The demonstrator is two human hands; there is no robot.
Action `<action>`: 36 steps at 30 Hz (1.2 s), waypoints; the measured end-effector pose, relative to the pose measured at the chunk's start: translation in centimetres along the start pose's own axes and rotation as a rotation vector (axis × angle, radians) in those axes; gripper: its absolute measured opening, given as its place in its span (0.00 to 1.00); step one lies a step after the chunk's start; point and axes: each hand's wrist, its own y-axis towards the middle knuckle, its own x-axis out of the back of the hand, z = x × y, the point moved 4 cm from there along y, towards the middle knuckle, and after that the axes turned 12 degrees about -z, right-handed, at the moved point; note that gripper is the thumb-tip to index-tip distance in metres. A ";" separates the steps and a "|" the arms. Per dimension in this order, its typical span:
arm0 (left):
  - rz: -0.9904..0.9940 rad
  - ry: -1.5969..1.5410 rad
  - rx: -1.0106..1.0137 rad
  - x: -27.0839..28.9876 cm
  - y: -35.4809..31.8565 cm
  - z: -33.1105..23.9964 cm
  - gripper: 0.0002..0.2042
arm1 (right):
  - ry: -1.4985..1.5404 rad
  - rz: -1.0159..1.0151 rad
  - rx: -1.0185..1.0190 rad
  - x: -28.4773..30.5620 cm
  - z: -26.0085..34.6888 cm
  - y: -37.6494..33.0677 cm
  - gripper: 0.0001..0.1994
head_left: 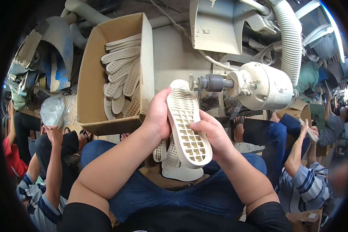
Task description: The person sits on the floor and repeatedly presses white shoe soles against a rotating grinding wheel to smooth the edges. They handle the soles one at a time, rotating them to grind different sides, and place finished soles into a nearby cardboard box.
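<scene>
A cream shoe sole [188, 133] is held between my two hands, its gridded hollow side facing up. My left hand [157, 114] is closed on its left edge. My right hand [212, 133] grips the right edge, with the thumb resting on the grid. The sole's far end lies close beside a small grinding wheel [192, 82] on the shaft of a cream motor [263, 86]; whether they touch I cannot tell. Below the held sole, more soles [181, 173] lie between my knees.
At the left, a cardboard box [147, 65] holds several stacked soles [121, 71]. Beyond the motor stand a metal hood [216, 27] and a ribbed hose [290, 42]. People sit close on both sides; the right one's hands [307, 131] hold a light-coloured piece. A clear plastic bag [53, 111] lies left.
</scene>
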 end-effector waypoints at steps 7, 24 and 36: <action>0.118 -0.002 -0.071 0.6 -1.3 -0.7 0.26 | -0.044 0.037 0.000 -1.7 0.2 -0.7 0.31; 0.185 -0.069 -0.100 0.1 0.5 -3.5 0.25 | -0.159 0.080 0.136 -2.7 0.4 0.8 0.29; 0.010 -0.102 -0.105 -0.4 3.4 -3.7 0.25 | -0.376 -0.189 0.149 -0.4 -1.4 1.2 0.22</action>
